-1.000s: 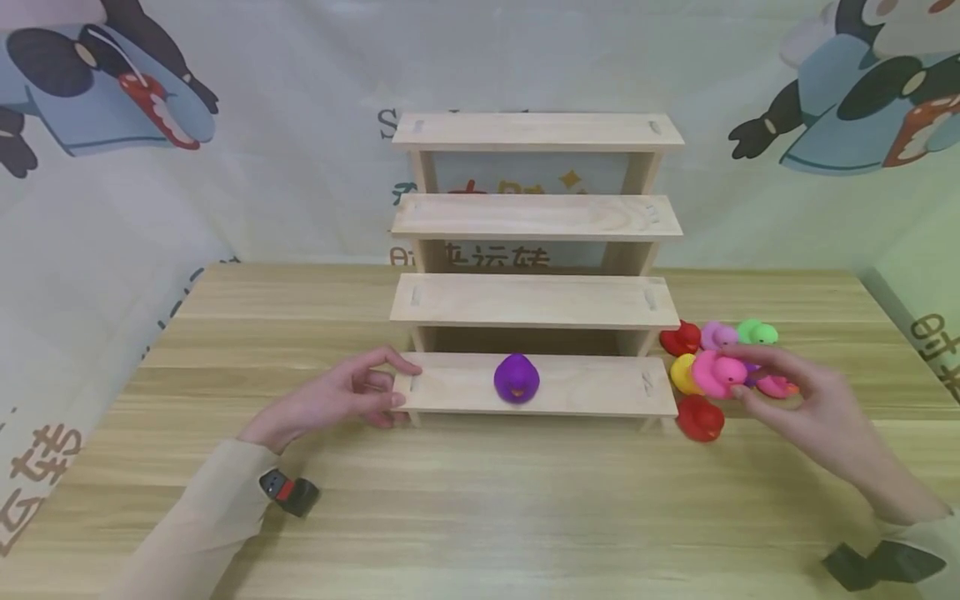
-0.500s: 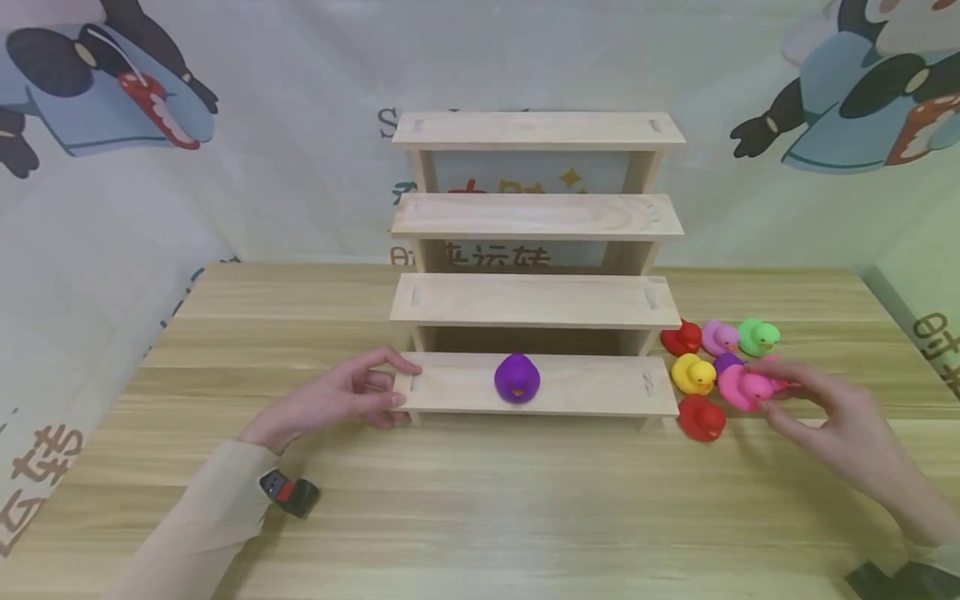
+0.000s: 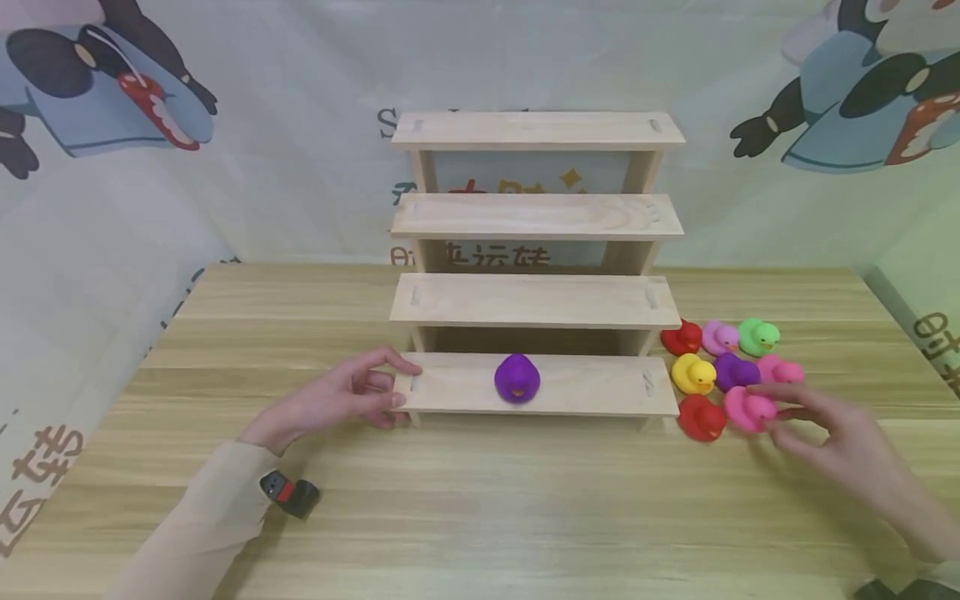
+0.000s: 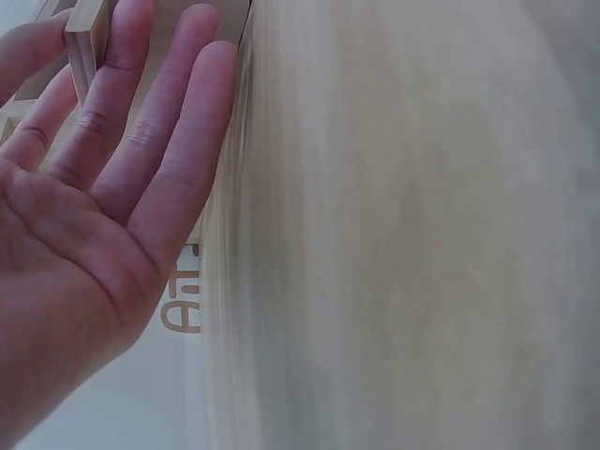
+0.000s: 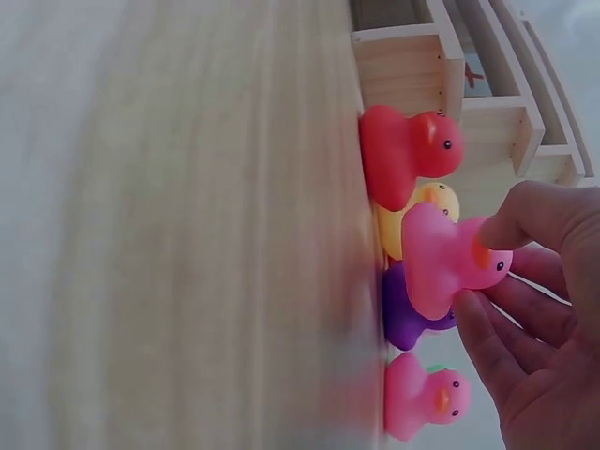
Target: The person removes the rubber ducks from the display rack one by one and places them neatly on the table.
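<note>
At the left end of a stepped wooden display shelf (image 3: 534, 301), my left hand (image 3: 341, 396) grips the lowest board. The left wrist view has that board's end (image 4: 86, 42) between the thumb and the fingers, the other fingers extended. A purple rubber duck (image 3: 517, 379) sits mid-board. To the right, thumb and fingers of my right hand (image 3: 840, 433) pinch a bright pink rubber duck (image 5: 439, 261). It is beside a red duck (image 3: 702, 418) and in front of another purple duck (image 3: 737, 372); from the right wrist view it appears slightly off the tabletop.
Around the held duck stand a yellow duck (image 3: 693, 374), a second pink duck (image 3: 781, 369), a green duck (image 3: 759, 337), a lilac duck (image 3: 720, 337) and a red duck (image 3: 681, 337) by the shelf's side. A printed cloth (image 3: 300, 167) hangs behind the wooden table (image 3: 480, 517).
My right hand has brought the pink duck rightward and toward the front, from over the yellow duck to beside the front red one. The left hand stays put.
</note>
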Demonstrator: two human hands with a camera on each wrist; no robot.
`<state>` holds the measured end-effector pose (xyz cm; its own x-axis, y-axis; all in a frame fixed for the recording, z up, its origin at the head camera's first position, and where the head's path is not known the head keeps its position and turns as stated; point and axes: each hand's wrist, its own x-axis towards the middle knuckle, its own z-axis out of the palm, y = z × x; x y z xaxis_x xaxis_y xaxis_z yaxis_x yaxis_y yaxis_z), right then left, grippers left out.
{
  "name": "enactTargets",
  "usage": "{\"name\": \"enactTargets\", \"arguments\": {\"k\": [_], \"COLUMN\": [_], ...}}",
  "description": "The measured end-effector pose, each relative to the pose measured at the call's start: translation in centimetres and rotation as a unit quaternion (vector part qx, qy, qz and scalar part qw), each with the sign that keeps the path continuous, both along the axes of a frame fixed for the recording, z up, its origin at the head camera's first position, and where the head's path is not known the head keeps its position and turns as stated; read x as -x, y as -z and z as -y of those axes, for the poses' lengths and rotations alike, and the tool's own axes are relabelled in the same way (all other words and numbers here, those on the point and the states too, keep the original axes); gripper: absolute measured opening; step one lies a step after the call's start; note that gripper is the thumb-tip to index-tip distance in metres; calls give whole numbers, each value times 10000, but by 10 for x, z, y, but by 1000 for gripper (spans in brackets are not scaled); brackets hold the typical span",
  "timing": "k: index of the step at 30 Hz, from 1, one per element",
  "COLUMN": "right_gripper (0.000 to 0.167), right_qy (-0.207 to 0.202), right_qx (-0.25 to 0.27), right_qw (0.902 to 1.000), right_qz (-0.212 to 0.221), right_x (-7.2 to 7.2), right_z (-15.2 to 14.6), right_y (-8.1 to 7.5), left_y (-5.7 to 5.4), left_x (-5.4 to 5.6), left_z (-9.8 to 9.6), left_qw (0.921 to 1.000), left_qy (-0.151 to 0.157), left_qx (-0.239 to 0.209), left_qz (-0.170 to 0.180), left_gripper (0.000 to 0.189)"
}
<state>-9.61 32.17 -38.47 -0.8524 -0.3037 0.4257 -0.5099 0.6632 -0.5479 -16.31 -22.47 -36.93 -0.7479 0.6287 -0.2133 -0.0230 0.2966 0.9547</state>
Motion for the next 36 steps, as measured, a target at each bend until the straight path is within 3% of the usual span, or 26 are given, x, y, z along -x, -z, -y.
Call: {"name": "enactTargets", "arguments": {"k": [6, 13, 26, 36], "right_gripper": [45, 45, 47, 48], "right_qy": [241, 263, 53, -58], "right_qx": [4, -23, -73, 157], "right_qw": [9978, 9958, 9965, 9995], "right_qz": [619, 880, 836, 260], "right_x": [-3, -3, -3, 0], "right_z": [-1, -2, 0, -4], "right_y": [0, 0, 1, -3], "left_y": [0, 0, 1, 1], "left_x": [-1, -1, -1, 0], "left_z": [0, 0, 0, 0], "left_qw": [10000, 10000, 10000, 10000], "left_qy": [-9, 19, 15, 10], "left_qx": [-12, -71, -67, -47], "left_qz": [-6, -6, 2, 14], "left_gripper": [39, 39, 39, 39]}}
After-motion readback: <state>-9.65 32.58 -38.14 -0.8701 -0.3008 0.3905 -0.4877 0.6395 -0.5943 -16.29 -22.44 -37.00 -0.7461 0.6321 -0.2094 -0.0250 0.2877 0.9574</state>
